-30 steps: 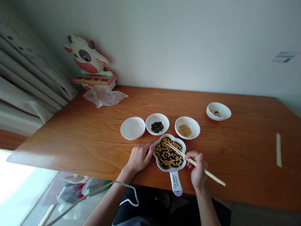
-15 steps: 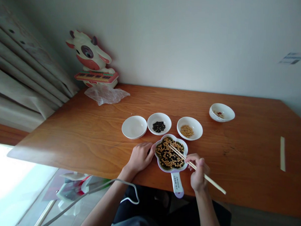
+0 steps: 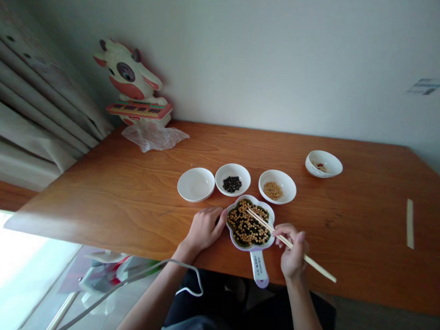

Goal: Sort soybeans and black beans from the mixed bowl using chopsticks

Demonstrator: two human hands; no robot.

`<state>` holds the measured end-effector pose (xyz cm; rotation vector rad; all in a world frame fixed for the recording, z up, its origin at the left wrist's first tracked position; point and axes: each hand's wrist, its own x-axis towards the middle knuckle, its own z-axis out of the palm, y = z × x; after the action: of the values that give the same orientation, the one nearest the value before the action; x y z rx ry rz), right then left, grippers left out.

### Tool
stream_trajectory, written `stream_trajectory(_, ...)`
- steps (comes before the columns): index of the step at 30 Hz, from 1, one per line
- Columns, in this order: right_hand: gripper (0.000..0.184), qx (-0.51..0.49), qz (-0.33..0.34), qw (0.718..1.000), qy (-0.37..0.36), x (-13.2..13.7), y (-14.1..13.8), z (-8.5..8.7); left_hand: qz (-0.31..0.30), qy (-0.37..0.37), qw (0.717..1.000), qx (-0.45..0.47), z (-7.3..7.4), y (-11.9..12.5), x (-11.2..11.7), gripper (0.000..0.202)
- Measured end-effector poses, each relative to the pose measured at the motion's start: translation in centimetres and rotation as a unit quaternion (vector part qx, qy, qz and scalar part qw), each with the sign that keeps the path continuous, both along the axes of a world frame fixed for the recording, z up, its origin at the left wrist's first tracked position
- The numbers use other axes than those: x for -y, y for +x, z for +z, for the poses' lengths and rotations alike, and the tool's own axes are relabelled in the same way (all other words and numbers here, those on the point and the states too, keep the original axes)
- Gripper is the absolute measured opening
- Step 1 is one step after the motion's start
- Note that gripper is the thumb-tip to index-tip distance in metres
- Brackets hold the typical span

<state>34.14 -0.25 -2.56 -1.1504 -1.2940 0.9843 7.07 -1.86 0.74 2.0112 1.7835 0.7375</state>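
A white flower-shaped dish [image 3: 230,235] with a short handle sits near the table's front edge, filled with mixed black and yellow beans. My left hand [image 3: 203,228] rests against its left rim with curled fingers. My right hand [image 3: 292,252] holds a pair of wooden chopsticks [image 3: 292,246] whose tips lie over the beans in the dish. Behind the dish stand three white bowls: an empty bowl [image 3: 195,184], a bowl with black beans [image 3: 233,179], and a bowl with yellow beans [image 3: 277,186].
A fourth small white bowl [image 3: 323,163] stands farther back right. A paper chopstick sleeve [image 3: 409,230] lies at the right. A cow-shaped toy [image 3: 132,87] and a crumpled plastic bag [image 3: 154,135] sit at the back left by the curtain. The wall runs along the table's [image 3: 114,190] far edge.
The chopstick tips have shifted slightly within the dish and my right hand has edged right. The left hand stays on the rim.
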Motion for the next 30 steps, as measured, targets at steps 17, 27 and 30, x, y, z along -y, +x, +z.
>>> stream_trajectory(17,0.077,0.053,0.025,0.998,0.012,0.13,-0.21,0.04,0.005,0.001,1.0,0.001,0.11,0.06,0.0,0.046)
stream_trajectory(27,0.078,0.047,-0.001,0.998,0.032,0.09,0.09,-0.28,0.006,0.001,1.0,0.001,0.07,0.07,-0.01,0.045)
stream_trajectory(30,0.081,0.032,-0.011,0.999,0.031,0.12,0.07,-0.15,0.007,0.001,1.0,0.002,0.03,0.08,-0.01,0.045)
